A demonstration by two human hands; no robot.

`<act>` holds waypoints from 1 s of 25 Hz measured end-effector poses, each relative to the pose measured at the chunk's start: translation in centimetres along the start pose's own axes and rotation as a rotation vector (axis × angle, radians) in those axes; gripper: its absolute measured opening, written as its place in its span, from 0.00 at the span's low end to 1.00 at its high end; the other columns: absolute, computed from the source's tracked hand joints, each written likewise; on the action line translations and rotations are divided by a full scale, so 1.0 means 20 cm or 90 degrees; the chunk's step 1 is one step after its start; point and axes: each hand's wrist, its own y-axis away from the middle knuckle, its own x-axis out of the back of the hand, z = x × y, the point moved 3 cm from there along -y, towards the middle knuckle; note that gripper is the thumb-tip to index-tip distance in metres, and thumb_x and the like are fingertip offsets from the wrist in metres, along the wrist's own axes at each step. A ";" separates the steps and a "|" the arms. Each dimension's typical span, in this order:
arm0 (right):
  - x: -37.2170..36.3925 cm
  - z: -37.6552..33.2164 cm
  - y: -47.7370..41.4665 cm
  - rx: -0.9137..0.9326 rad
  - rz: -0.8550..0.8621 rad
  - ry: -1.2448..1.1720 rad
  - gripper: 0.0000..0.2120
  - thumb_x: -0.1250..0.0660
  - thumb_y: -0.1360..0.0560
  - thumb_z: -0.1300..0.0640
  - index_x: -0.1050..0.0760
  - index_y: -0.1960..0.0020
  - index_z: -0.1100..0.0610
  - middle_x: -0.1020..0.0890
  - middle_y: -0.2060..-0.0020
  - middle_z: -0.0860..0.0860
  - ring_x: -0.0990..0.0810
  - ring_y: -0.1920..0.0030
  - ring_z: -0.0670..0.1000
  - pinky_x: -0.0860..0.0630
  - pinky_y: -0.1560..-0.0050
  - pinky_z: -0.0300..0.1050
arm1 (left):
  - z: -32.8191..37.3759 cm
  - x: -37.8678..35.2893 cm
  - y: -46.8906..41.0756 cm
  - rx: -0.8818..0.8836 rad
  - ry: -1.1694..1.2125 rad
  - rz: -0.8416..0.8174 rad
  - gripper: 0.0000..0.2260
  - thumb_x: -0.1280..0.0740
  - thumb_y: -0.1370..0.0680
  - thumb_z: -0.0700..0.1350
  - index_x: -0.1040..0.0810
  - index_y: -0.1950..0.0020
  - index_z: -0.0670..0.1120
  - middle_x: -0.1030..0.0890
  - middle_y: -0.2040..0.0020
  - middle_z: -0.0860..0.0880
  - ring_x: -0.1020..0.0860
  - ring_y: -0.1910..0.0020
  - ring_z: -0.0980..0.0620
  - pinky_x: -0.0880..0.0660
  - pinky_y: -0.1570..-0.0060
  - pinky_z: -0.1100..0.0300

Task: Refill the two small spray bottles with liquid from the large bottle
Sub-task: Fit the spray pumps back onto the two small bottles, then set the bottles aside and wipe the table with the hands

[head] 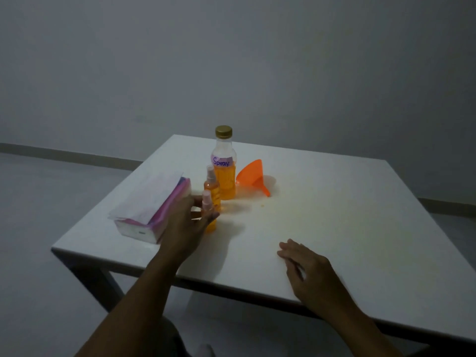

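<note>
A large clear bottle [224,173] with a gold cap and a "Spray" label stands at the table's middle, about half full of orange liquid. Two small spray bottles with pink tops, both holding orange liquid, stand just in front of it: the far one [212,187] and the near one [209,222]. My left hand [186,228] reaches to the near bottle with its fingers spread, the thumb behind it and the fingertips across its front. My right hand [306,269] lies flat on the table near the front edge, holding nothing.
An orange funnel [253,177] lies on its side right of the large bottle. A pink-and-white tissue pack [152,207] sits at the left of the white table [347,215]. A few small orange drops [262,205] mark the tabletop.
</note>
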 end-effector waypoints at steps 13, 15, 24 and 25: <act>0.00 0.00 -0.02 0.017 0.040 -0.022 0.13 0.30 0.26 0.66 0.16 0.43 0.55 0.17 0.40 0.48 0.22 0.35 0.48 0.25 0.33 0.50 | -0.13 0.44 0.08 0.017 -0.540 0.087 0.18 0.31 0.26 0.57 0.19 0.45 0.45 0.18 0.46 0.44 0.22 0.47 0.43 0.28 0.46 0.45; 0.00 0.00 -0.01 0.021 0.043 -0.022 0.13 0.30 0.25 0.65 0.16 0.43 0.55 0.17 0.40 0.49 0.22 0.35 0.48 0.25 0.33 0.49 | -0.13 0.45 0.08 -0.021 -0.541 0.094 0.12 0.32 0.25 0.56 0.17 0.54 0.47 0.16 0.56 0.48 0.21 0.56 0.46 0.29 0.50 0.49; 0.01 -0.01 -0.02 0.035 0.043 -0.008 0.13 0.30 0.26 0.65 0.16 0.43 0.55 0.17 0.40 0.49 0.22 0.36 0.46 0.27 0.33 0.42 | -0.03 0.48 0.07 -0.095 -0.494 0.097 0.05 0.35 0.23 0.45 0.20 0.53 0.47 0.16 0.58 0.48 0.20 0.62 0.48 0.28 0.51 0.49; 0.01 -0.01 -0.02 0.033 0.043 -0.010 0.13 0.30 0.26 0.65 0.16 0.43 0.55 0.17 0.41 0.48 0.22 0.36 0.46 0.26 0.33 0.45 | 0.02 0.47 0.08 -0.115 -0.462 0.054 0.06 0.35 0.23 0.44 0.20 0.51 0.46 0.17 0.57 0.47 0.20 0.61 0.48 0.26 0.52 0.51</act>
